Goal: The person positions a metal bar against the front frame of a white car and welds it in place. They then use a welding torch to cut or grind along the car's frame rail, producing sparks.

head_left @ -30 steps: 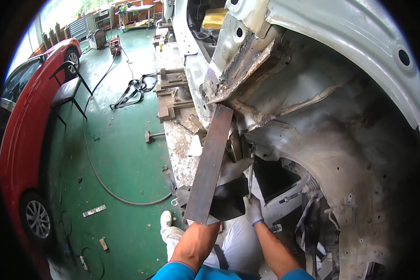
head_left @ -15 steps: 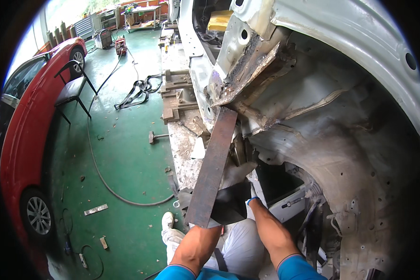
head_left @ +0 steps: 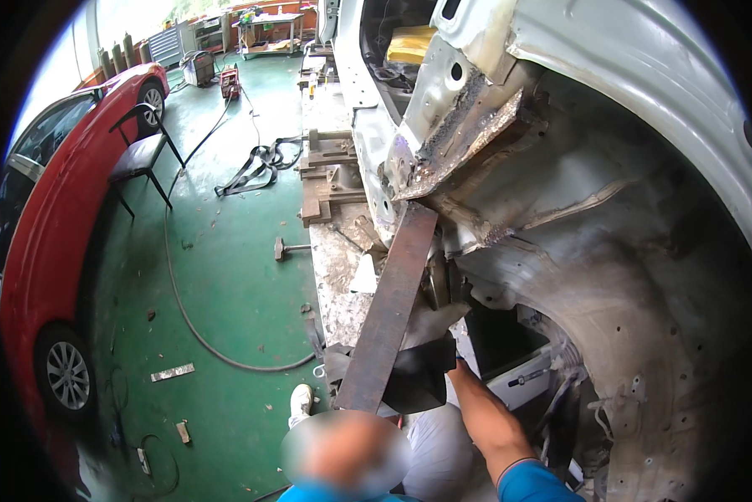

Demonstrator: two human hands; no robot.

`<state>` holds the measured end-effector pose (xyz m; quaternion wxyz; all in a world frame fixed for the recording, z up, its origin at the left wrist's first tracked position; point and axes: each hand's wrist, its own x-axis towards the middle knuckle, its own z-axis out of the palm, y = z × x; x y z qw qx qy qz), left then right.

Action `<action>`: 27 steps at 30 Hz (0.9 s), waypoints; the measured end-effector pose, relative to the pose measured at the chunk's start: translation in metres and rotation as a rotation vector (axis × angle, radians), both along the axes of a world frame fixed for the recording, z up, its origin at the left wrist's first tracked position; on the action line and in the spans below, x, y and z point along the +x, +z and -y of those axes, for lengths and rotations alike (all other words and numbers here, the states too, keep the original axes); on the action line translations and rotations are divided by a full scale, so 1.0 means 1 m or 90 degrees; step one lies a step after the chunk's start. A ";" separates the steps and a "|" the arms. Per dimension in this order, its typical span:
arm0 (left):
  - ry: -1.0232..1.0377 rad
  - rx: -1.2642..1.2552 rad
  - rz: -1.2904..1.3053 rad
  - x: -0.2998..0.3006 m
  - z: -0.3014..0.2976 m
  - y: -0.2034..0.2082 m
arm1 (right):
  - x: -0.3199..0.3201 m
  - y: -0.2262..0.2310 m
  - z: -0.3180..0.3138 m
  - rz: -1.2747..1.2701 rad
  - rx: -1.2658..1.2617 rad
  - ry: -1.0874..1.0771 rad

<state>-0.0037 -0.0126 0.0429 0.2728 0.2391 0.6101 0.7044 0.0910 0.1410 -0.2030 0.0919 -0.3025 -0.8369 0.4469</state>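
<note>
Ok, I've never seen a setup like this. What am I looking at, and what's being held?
There's no machine: this is a person working by hand. A wide fisheye camera on their head looks down, so straight edges bend near the rim. The right forearm runs up to a dark angular piece; the left forearm, blurred, ends below a long brown metal strip. Both hands are out of sight, so I can't confirm what they grip. To the right is a stripped, pale vehicle body. Metal blocks sit on the worn worktop alongside. A red car stands at far left.
</note>
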 end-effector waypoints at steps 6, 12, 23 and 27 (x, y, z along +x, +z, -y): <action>0.005 0.003 0.003 0.005 0.005 -0.001 | 0.005 -0.003 0.010 0.001 -0.023 -0.011; 0.018 0.011 0.006 0.000 0.005 -0.003 | 0.008 -0.007 0.015 0.005 -0.049 -0.017; 0.030 0.037 0.012 -0.010 0.000 -0.005 | 0.024 -0.001 0.031 0.025 -0.155 -0.069; 0.027 0.053 0.017 -0.009 0.004 -0.003 | 0.030 0.011 0.044 0.028 -0.284 -0.141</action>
